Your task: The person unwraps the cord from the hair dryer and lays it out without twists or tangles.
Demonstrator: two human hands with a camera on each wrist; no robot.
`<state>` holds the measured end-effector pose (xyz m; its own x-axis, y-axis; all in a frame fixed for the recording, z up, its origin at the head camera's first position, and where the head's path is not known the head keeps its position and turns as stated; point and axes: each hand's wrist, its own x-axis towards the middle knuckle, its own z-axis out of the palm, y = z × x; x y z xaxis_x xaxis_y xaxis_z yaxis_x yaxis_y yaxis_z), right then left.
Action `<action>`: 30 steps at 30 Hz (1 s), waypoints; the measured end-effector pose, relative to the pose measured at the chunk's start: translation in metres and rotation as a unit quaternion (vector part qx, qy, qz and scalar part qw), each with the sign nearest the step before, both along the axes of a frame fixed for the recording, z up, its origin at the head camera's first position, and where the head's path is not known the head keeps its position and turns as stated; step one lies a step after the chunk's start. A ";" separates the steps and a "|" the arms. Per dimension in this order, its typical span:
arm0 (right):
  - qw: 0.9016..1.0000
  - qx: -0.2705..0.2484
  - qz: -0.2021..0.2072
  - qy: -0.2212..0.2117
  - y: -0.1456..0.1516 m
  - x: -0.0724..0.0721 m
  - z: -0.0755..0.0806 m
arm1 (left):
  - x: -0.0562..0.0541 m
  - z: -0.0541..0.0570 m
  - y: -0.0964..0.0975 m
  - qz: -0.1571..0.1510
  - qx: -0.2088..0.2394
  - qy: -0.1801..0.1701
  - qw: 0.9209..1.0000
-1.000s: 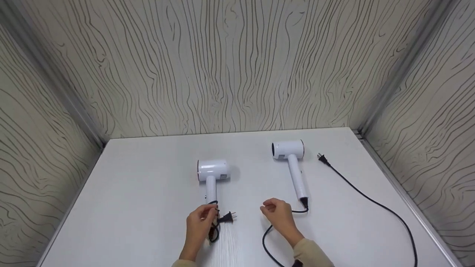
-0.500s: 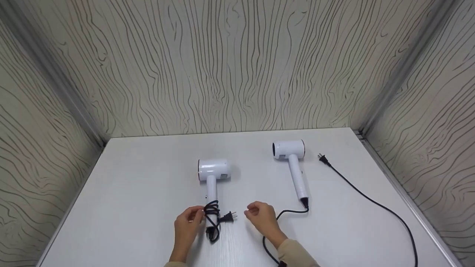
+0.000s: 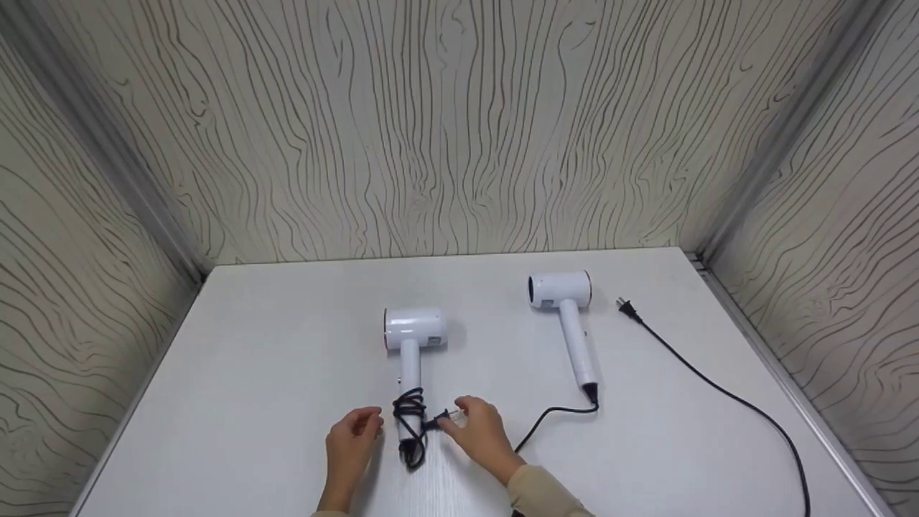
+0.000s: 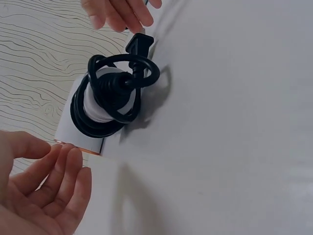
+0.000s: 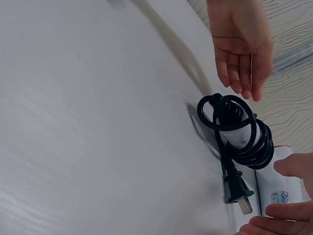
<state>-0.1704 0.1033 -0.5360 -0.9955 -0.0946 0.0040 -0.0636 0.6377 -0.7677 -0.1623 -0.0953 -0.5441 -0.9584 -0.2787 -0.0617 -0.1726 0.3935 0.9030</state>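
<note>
A white hair dryer (image 3: 415, 329) lies left of the table's middle, its handle pointing toward me. The black cord (image 3: 409, 403) is wound several times around that handle, and its plug (image 5: 237, 190) sticks out to the right. My right hand (image 3: 479, 434) is at the plug, thumb and fingers spread on either side of it; the right wrist view shows a gap between them and the prongs. My left hand (image 3: 350, 441) hovers left of the handle, fingers loosely curled and holding nothing. In the left wrist view, the wound cord (image 4: 98, 122) is just beyond the left fingertips (image 4: 73, 154).
A second white hair dryer (image 3: 560, 290) lies farther right. Its loose cord (image 3: 556, 411) runs from the handle toward me, under the right forearm. The cord's other stretch (image 3: 725, 391) curves up the right side to a two-prong plug (image 3: 628, 309). Wood-patterned panels (image 3: 438, 129) enclose the white table (image 3: 287, 345).
My left hand has let go of the wound cord and drawn back left. My right hand has moved left from beside the second dryer's cord to the plug.
</note>
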 end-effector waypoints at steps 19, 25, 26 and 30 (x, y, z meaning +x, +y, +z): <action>0.990 0.089 0.080 -0.072 -0.036 0.001 0.006 | 0.000 -0.005 -0.002 0.005 -0.014 -0.013 1.000; 0.985 0.158 0.071 -0.023 -0.046 0.003 0.005 | 0.001 -0.005 0.000 0.003 -0.005 -0.017 1.000; 0.984 0.163 0.070 -0.021 -0.047 0.004 0.004 | 0.002 -0.005 0.000 0.003 -0.006 -0.017 1.000; 0.983 0.172 0.066 -0.014 -0.049 0.005 0.002 | 0.002 -0.006 -0.001 0.005 -0.010 -0.016 1.000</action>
<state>-0.1651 0.0541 -0.5342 -0.9738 -0.2139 -0.0775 -0.1454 0.8471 -0.5112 -0.1601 -0.0958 -0.5502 -0.9530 -0.2901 -0.0875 -0.2061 0.4087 0.8891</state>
